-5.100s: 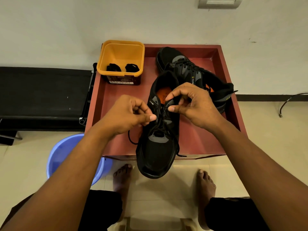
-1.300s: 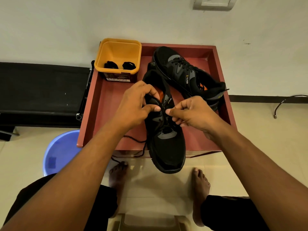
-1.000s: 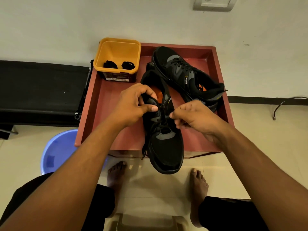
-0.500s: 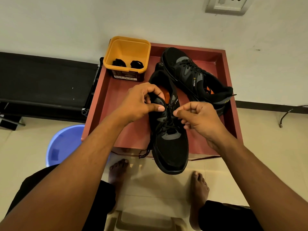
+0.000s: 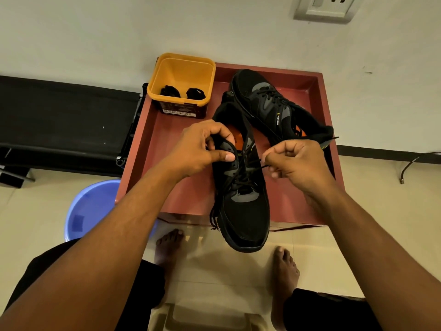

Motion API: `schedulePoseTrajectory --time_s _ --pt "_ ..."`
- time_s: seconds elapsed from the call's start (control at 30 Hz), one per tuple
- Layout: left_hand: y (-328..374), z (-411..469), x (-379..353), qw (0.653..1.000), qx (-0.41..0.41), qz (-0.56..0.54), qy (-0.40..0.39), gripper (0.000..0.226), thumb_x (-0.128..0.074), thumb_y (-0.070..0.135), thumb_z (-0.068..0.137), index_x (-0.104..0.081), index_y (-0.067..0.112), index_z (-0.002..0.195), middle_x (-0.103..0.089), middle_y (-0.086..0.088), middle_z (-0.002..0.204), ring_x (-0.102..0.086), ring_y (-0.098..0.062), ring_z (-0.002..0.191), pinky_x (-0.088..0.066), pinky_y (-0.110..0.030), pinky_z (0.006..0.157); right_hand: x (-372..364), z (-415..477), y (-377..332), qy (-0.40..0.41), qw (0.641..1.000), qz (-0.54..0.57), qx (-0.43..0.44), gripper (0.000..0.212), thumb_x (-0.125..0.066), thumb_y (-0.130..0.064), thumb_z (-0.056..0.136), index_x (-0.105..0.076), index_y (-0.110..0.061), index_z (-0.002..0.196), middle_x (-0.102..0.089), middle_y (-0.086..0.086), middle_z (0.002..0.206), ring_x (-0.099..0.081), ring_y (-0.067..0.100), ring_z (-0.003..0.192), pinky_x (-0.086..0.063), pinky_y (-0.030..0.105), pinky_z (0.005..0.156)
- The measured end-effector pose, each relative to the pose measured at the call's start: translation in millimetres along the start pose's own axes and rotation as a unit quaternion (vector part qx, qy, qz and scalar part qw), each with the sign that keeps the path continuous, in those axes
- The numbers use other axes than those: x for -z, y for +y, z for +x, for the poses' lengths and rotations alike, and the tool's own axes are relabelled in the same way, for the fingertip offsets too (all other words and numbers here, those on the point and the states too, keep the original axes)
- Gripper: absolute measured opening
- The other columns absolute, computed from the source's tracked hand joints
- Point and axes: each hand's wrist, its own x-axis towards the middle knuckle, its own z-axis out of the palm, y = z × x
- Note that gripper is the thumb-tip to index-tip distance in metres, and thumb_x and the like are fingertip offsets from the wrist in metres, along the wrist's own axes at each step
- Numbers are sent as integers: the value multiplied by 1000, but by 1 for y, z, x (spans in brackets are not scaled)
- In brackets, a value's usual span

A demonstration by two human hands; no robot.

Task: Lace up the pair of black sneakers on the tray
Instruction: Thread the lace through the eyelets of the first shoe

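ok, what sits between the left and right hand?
Head view: the eyelet section of the near sneaker, gripped by the left hand; a lace runs from it to the pinching right hand.

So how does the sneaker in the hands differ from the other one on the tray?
The near sneaker is being handled: the left hand grips its eyelet flap, the right hand pinches its lace; the far sneaker lies untouched. The near sneaker's toe juts past the front edge of the tray; the far sneaker sits inside, toe towards the wall. Both are black with grey panels.
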Motion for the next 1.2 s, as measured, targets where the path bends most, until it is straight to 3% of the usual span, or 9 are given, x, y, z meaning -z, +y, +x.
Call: schedulePoseTrajectory --time_s 0.17,0.33,0.5,0.57,0.67,0.83,1.0,1.13,1.2 --pt "1 0 0 1000 -3 1 0 29 -91 13 73 -73 17 95 -69 -2 102 -51 -10 71 -48 -23 70 -13 -7 -1 -50 998 -16 29 8 -80 -5 87 -79 -10 93 -75 14 82 -68 14 71 -58 26 64" --pt "0 -1 0 1000 -1 -2 -1 29 -90 12 73 -73 17 96 -69 -2 102 -51 -11 71 -49 -26 72 2 0 0 7 998 -33 47 8 -76 -2 87 -79 -10 87 -76 13 78 -68 19 65 -58 29 66" --pt "0 0 -1 1000 -1 -2 -3 29 -91 13 73 -73 17 96 -68 1 99 -53 -13 72 -49 -30 73 -12 -8 1 -63 995 -49 65 9 -81 -5 85 -79 -11 90 -76 7 79 -71 17 72 -60 30 68" --pt "0 -1 0 1000 0 -5 -4 29 -90 12 73 -73 17 96 -68 3 98 -52 -12 72 -49 -28 72 -5 -2 3 -19 995 -65 74 8 -81 -5 83 -79 -13 84 -75 5 75 -69 18 68 -60 34 69" --pt "0 -1 1 1000 2 -4 -4 29 -90 11 73 -73 17 96 -68 1 99 -51 -9 71 -49 -26 72 7 4 2 31 991 -85 95 7 -79 -7 82 -78 -14 83 -73 0 75 -66 13 70 -57 30 71" --pt "0 -1 0 1000 -2 -1 -5 29 -90 13 73 -73 17 96 -67 3 98 -51 -9 71 -48 -23 71 -10 -6 1 -71 990 -69 97 11 -80 -3 85 -79 -12 90 -75 4 77 -65 10 66 -56 24 64" --pt "0 -1 1 1000 -7 1 -5 29 -90 13 74 -73 16 97 -69 0 102 -52 -8 71 -49 -23 71 11 5 -2 11 989 -95 110 11 -76 -2 87 -79 -13 89 -75 1 80 -64 2 68 -50 14 65" --pt "0 -1 2 1000 -5 -2 -8 30 -90 15 74 -73 16 98 -69 1 103 -53 -8 71 -50 -23 71 -9 -7 1 -80 983 -98 132 12 -80 -3 87 -79 -12 94 -77 3 85 -74 22 80 -60 30 73" --pt "0 -1 2 1000 -3 -4 -7 30 -90 15 74 -73 17 98 -69 3 101 -53 -9 71 -50 -23 71 -4 -2 1 -58 983 -95 144 10 -80 -2 86 -79 -11 90 -76 3 80 -72 19 73 -60 28 68"
